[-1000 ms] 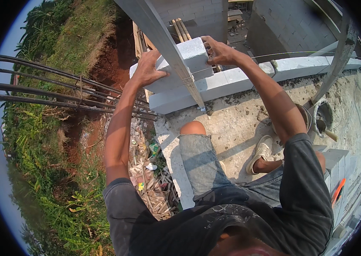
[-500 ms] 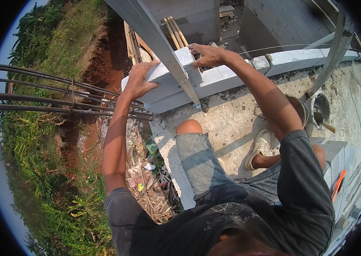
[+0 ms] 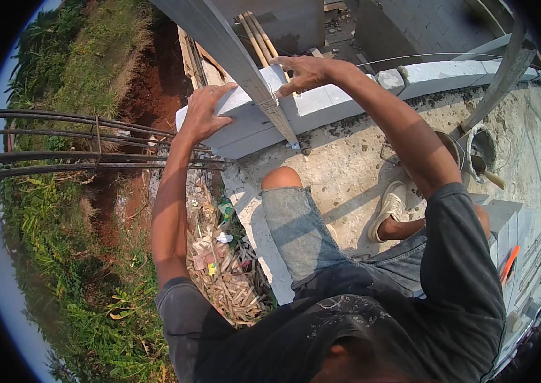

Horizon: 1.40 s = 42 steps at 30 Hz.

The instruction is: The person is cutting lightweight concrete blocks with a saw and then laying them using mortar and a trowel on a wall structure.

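A white lightweight concrete block (image 3: 243,122) lies on top of the low block wall, behind a slanting metal post (image 3: 235,54). At its left end, my left hand (image 3: 206,113) grips it, fingers over the top and thumb on the near face. My right hand (image 3: 305,73) holds its other end, just right of the post, with bent fingers and the thumb low. The post hides part of the block between my hands. Farther right the wall (image 3: 331,105) continues in a row of similar white blocks.
Steel bars (image 3: 98,157) jut out left over a drop with wood scraps (image 3: 232,274) below. Right of me stand a bucket (image 3: 480,150) with a wooden-handled tool, another post (image 3: 500,83), grey blocks (image 3: 503,217) and an orange-handled tool (image 3: 510,263). Bamboo poles (image 3: 258,39) lie beyond the wall.
My right hand has shifted slightly left along the block's end, closer to the post. My left hand keeps its place on the block. The whole view has moved a little.
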Each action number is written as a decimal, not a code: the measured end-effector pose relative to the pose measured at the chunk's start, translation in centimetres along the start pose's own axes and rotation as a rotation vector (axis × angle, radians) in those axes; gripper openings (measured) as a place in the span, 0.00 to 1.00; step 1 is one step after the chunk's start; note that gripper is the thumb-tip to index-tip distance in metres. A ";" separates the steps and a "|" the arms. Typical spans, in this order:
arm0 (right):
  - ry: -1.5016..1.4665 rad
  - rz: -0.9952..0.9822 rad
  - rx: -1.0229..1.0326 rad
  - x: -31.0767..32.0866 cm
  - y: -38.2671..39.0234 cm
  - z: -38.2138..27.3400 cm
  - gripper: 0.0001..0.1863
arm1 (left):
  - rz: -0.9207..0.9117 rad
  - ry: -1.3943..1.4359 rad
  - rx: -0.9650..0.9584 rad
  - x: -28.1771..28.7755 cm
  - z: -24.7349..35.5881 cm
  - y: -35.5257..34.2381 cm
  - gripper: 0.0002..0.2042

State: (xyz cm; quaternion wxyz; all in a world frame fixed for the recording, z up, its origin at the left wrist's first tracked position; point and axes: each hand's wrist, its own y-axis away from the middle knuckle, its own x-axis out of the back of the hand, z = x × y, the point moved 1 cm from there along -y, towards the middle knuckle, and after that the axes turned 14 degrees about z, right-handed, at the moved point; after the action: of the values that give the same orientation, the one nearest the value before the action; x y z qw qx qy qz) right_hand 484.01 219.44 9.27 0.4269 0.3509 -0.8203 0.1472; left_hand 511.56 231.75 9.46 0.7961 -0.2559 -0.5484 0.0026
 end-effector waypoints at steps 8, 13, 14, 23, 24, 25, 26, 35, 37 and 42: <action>0.046 -0.080 0.092 0.4 1.3 -0.1 0.58 | -0.010 -0.050 -0.012 0.3 0.3 0.2 0.40; 0.158 0.050 0.256 0.4 2.0 -0.1 0.55 | -0.027 -0.072 -0.007 0.8 0.7 0.0 0.41; 0.176 0.046 0.231 0.3 2.1 -0.1 0.53 | -0.065 -0.086 0.014 1.0 0.7 0.0 0.42; 0.271 0.244 0.254 -1.2 2.2 -0.4 0.38 | -0.165 -0.130 0.146 3.4 -0.8 1.3 0.47; 0.225 0.268 0.328 -1.3 2.2 -0.6 0.38 | -0.223 -0.175 0.173 3.5 -1.0 1.5 0.47; 0.252 0.278 0.319 -1.5 2.2 -0.6 0.38 | -0.222 -0.163 0.140 3.5 -1.1 1.7 0.45; 0.337 0.254 0.235 -1.6 2.3 -0.6 0.38 | -0.204 -0.171 0.135 3.5 -1.2 1.8 0.45; 0.412 0.425 0.109 0.3 6.4 0.1 0.42 | -0.220 -0.141 0.098 3.3 -1.0 1.9 0.44; 0.433 0.560 0.200 1.4 8.4 0.7 0.40 | -0.176 -0.152 0.068 3.1 -1.0 1.9 0.44; 0.471 0.685 0.188 4.2 14.4 2.8 0.31 | -0.198 -0.140 0.037 2.4 -1.3 1.6 0.45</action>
State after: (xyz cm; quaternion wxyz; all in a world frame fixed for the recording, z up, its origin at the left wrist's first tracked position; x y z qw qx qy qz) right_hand 470.61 226.28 11.78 0.4954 0.0523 -0.7525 0.4308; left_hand 514.11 233.34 10.54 0.7569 -0.1849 -0.6250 -0.0480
